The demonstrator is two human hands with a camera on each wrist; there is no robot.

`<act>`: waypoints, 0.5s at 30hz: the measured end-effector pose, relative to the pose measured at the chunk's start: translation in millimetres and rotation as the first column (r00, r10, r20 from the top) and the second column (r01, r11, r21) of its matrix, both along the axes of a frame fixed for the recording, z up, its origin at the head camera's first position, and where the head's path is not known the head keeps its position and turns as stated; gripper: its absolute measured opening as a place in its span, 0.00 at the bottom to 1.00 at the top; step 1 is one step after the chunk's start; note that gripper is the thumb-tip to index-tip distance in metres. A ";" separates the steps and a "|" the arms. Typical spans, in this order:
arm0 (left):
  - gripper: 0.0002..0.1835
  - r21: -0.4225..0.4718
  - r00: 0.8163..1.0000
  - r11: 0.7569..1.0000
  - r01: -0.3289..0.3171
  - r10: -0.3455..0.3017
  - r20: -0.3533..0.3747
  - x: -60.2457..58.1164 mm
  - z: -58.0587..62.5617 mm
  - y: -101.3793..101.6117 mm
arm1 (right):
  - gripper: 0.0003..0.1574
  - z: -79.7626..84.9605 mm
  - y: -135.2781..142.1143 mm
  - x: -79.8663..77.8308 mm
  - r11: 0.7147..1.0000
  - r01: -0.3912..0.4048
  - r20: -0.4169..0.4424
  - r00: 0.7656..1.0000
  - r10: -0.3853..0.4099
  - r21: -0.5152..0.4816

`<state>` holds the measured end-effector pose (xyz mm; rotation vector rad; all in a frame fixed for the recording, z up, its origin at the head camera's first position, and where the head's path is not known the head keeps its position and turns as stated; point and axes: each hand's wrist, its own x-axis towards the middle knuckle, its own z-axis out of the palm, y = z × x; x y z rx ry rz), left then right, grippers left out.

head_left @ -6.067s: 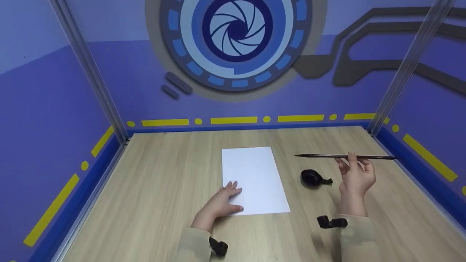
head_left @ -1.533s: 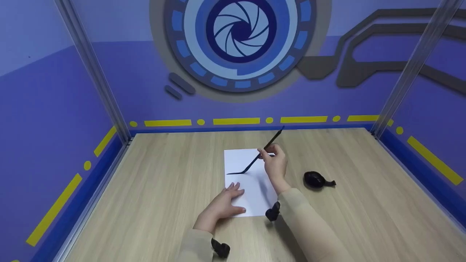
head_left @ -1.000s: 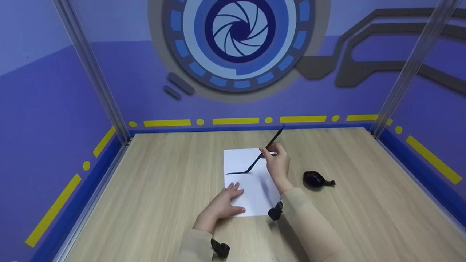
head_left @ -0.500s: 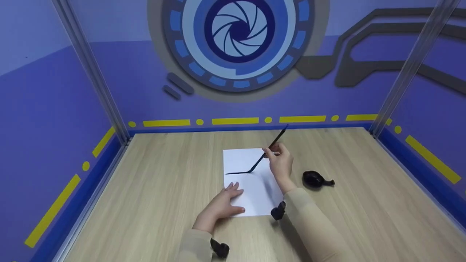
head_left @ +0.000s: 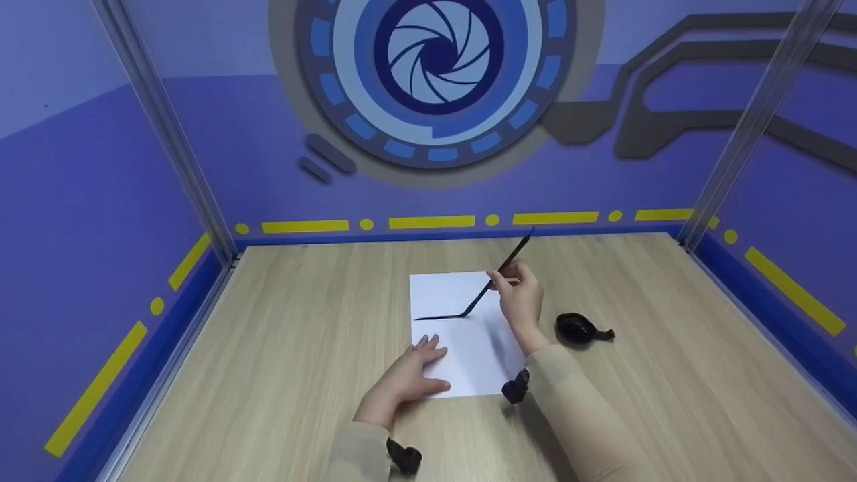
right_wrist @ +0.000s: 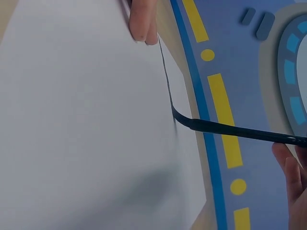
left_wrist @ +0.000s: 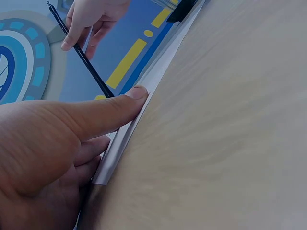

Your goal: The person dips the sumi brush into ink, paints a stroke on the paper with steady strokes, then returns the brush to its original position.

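Note:
My right hand [head_left: 523,301] pinches a dark calligraphy brush [head_left: 497,273] partway along its handle. The brush slants up to the right, and its bent black tip [right_wrist: 180,116] meets the sheet of white paper [head_left: 462,361]. From that tip a thin black line [head_left: 438,318] runs left, nearly to the paper's left edge. My left hand [head_left: 412,375] rests with spread fingers on the lower left of the sheet. Its thumb [left_wrist: 132,98] presses near the paper's edge in the left wrist view.
A small black round dish with a short handle [head_left: 577,330] stands on the wooden table [head_left: 301,348], right of the paper. Blue-purple printed panels [head_left: 221,147] with metal corner posts enclose the table at the back and sides.
The right hand has come from the right side, where it held the brush level, over to the paper. Lately it moves slowly rightward, lengthening the black line. The left hand stays put.

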<state>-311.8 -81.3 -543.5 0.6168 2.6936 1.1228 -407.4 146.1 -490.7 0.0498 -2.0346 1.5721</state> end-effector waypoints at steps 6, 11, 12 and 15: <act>0.37 0.005 1.000 1.000 -0.015 0.015 0.015 1.1 0.4 1.0 | 0.11 -0.2 4.4 -1.3 1.000 0.016 -0.004 1.000 -0.016 -0.004; 0.37 0.006 0.999 1.000 -0.024 0.024 0.022 1.7 0.8 1.3 | 0.10 -0.8 7.9 -2.4 1.000 0.025 0.014 1.000 -0.025 -0.014; 0.37 0.006 0.999 1.000 -0.025 0.025 0.022 1.7 0.8 1.3 | 0.10 -0.8 8.6 -2.4 1.000 0.026 0.016 1.000 -0.026 -0.016; 0.37 0.005 0.999 1.000 -0.029 0.029 0.024 1.9 0.7 1.5 | 0.10 -0.6 11.1 -2.9 0.999 0.030 0.023 0.999 -0.030 -0.018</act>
